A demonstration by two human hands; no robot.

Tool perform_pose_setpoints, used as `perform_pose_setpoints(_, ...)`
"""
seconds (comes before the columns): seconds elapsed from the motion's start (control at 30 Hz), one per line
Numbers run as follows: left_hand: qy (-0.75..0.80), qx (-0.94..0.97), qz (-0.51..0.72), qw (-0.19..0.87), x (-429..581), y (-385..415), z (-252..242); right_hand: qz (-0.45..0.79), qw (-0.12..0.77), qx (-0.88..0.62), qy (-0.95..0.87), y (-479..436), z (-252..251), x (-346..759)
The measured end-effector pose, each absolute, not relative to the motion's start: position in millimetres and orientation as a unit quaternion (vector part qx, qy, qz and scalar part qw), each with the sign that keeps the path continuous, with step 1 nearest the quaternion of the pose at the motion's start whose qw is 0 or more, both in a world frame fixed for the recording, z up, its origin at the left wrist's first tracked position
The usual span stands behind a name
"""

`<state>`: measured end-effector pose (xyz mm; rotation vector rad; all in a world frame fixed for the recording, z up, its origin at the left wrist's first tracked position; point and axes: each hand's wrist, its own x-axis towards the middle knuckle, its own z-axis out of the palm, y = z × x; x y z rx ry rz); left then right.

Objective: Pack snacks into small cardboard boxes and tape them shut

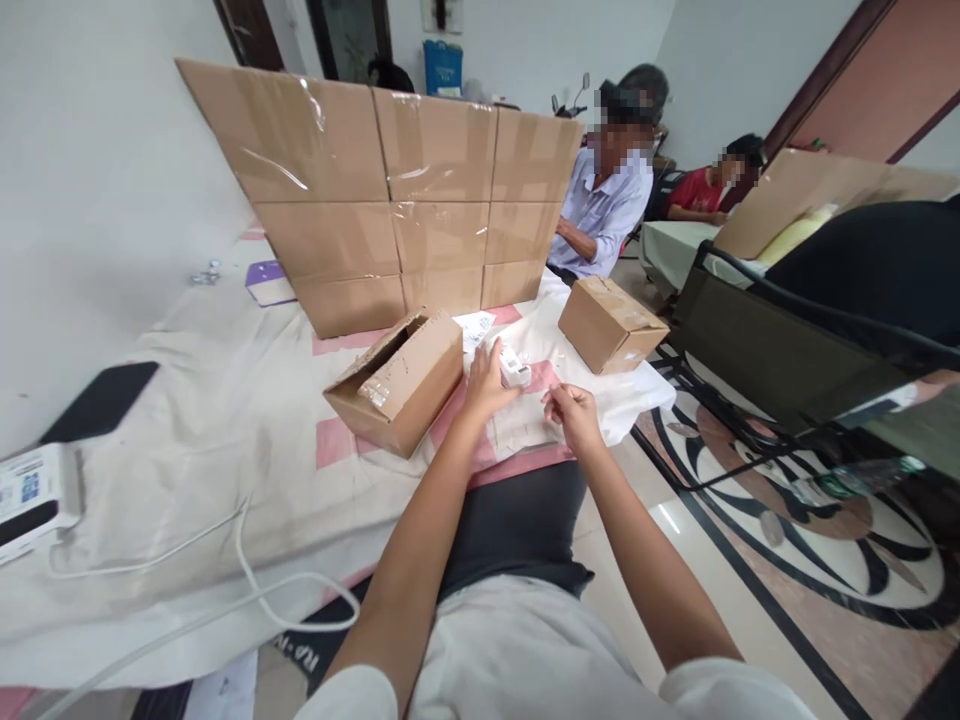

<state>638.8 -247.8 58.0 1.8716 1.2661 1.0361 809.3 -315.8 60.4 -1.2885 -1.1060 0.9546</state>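
Note:
My left hand (486,385) is closed around a small white box (514,368) with dark marks on its face, just above the cloth-covered table. To the right of it, my right hand (574,412) has its fingers curled into a pinch; what they hold, if anything, is too small to make out. An open cardboard carton (416,385) lies left of my left hand with its flaps raised. A second carton (611,325), its flaps down, sits beyond my right hand. Behind the white box lies a printed paper (475,328).
Stacked cartons (442,190) form a wall across the table (187,400). A white device (37,500) with a cable (255,570) and a dark tablet-like slab (101,402) lie left. Beyond the cartons sits a person (611,200); another person (697,190) is farther right, behind a folding chair (750,350).

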Motion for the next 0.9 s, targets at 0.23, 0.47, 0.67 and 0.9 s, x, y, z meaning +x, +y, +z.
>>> perform_pose_setpoints(0.23, 0.337, 0.741, 0.351, 0.463, 604, -306, 116, 0.387, 0.557, -0.419, -0.604, -344, 86, 772)
perform_pose_setpoints(0.47, 0.387, 0.736, 0.426, 0.355, 581, -338, 159, 0.408, 0.570, -0.358, -0.617, -347, 97, 742)
perform_pose_setpoints(0.67, 0.477, 0.732, 0.455, 0.174, 576, -344, 158, 0.402, 0.486, -0.469, -0.618, -331, 95, 740)
perform_pose_setpoints(0.9, 0.490, 0.513, 0.688, 0.154, 519, -343, 174, 0.132, 0.398, -0.483, -0.769, -291, 103, 728)
